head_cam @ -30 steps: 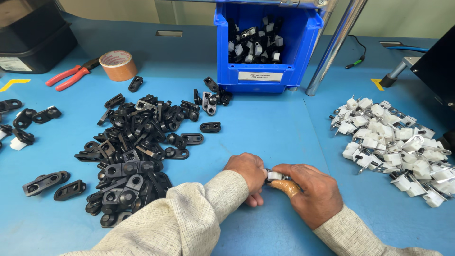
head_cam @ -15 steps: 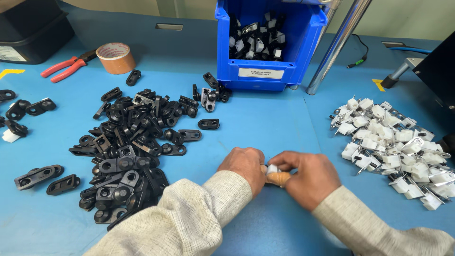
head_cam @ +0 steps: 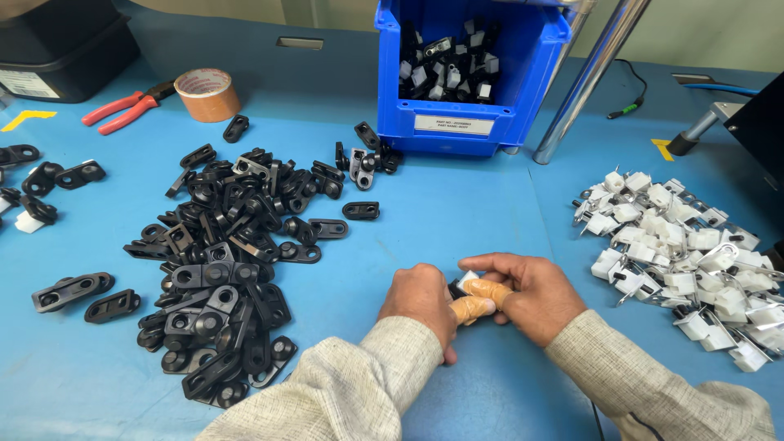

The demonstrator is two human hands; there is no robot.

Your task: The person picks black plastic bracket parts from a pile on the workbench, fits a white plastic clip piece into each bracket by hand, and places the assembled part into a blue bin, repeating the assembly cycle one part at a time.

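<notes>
I have both hands together at the lower middle of the frame, low over the blue bench (head_cam: 457, 212), working one small part (head_cam: 467, 282) between them — a white piece against a black one, most of it hidden by my fingers. My left hand (head_cam: 423, 300) is curled nearly into a fist, knuckles up, pinching the part from the left. My right hand (head_cam: 531, 294) is half closed around it from the right, the index finger laid along the top and the thumb, in a tan finger cot, pressing from below. How the two pieces sit together I cannot tell.

As for progress, I judge there is plenty left. A big heap of black brackets (head_cam: 224, 269) sprawls over the left half of the frame, with a few strays further left. A smaller heap of white clips (head_cam: 682, 257) with metal bits lies at the right edge. The blue bin (head_cam: 469, 122) at the upper middle holds a modest layer of parts that mix black and white — finished ones, I would guess, but far fewer than what waits on the bench.

Red pliers (head_cam: 122, 109) and a roll of brown tape (head_cam: 208, 94) lie untouched at the upper left.
</notes>
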